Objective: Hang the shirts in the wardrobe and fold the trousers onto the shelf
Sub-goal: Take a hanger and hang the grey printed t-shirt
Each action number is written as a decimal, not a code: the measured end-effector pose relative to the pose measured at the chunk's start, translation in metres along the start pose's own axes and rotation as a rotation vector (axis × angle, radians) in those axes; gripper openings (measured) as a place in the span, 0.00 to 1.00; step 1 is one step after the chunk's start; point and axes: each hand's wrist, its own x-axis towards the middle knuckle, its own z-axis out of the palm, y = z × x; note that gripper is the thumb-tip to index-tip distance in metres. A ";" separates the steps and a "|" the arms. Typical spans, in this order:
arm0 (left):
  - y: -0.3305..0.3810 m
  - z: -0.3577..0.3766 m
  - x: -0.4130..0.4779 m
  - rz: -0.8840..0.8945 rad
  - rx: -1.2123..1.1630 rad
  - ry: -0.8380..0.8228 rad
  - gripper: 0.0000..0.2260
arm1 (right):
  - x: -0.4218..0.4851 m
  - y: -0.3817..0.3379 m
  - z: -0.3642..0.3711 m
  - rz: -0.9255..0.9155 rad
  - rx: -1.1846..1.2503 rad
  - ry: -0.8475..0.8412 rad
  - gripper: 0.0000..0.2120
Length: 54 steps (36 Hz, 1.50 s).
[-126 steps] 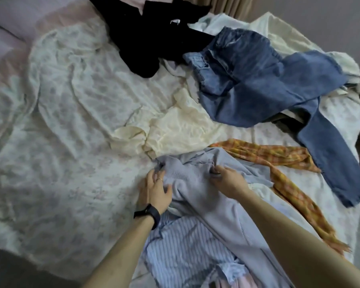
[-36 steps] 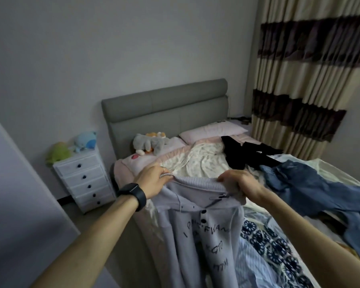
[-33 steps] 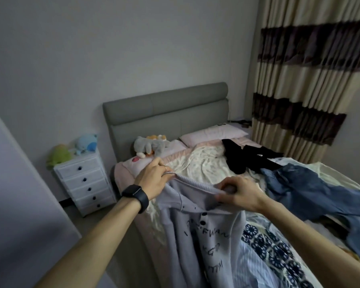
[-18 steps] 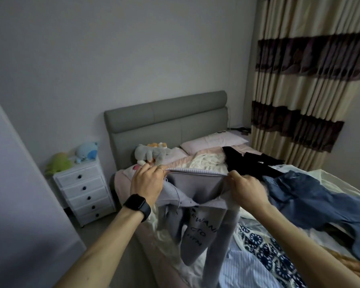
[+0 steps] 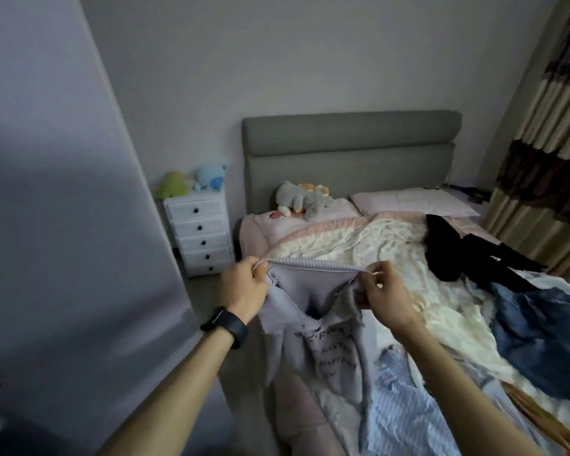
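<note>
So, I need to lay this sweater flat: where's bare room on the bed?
Free: the cream quilt between the grey plush toy and the black garment, beyond the sweater. Crowded: jeans on the right, striped shirt at the near edge.

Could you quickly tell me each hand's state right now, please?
Left hand: gripping the lilac sweater by its ribbed edge.
Right hand: pinching the same edge.

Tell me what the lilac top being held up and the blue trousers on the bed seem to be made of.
The lilac top looks like a soft matte knit, probably cotton or a blend; its edge stretched between left hand and right hand is ribbed, and the body drapes limply. The blue trousers are likely denim, matte and faded, lying in stiffer, thicker folds.
</note>
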 end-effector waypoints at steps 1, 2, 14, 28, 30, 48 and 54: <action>-0.006 -0.004 -0.009 -0.043 -0.028 0.015 0.09 | -0.001 0.006 0.007 0.042 0.120 -0.039 0.04; -0.013 -0.009 -0.020 -0.082 -0.047 0.031 0.09 | -0.004 0.010 0.016 0.071 0.185 -0.067 0.04; -0.115 -0.093 -0.149 -0.425 0.241 0.403 0.10 | -0.049 0.030 0.147 -0.426 -0.217 -0.476 0.11; -0.142 -0.228 -0.281 -0.812 -0.061 0.819 0.15 | -0.178 -0.102 0.275 -0.896 -0.191 -0.908 0.08; -0.144 -0.248 -0.294 -0.781 -0.110 0.870 0.15 | -0.205 -0.126 0.290 -0.925 -0.131 -0.960 0.07; -0.157 -0.351 -0.397 -0.686 0.022 0.856 0.15 | -0.395 -0.243 0.369 -0.623 0.382 -1.646 0.02; -0.158 -0.355 -0.427 -0.863 0.480 0.868 0.12 | -0.428 -0.249 0.389 -0.558 0.428 -1.962 0.06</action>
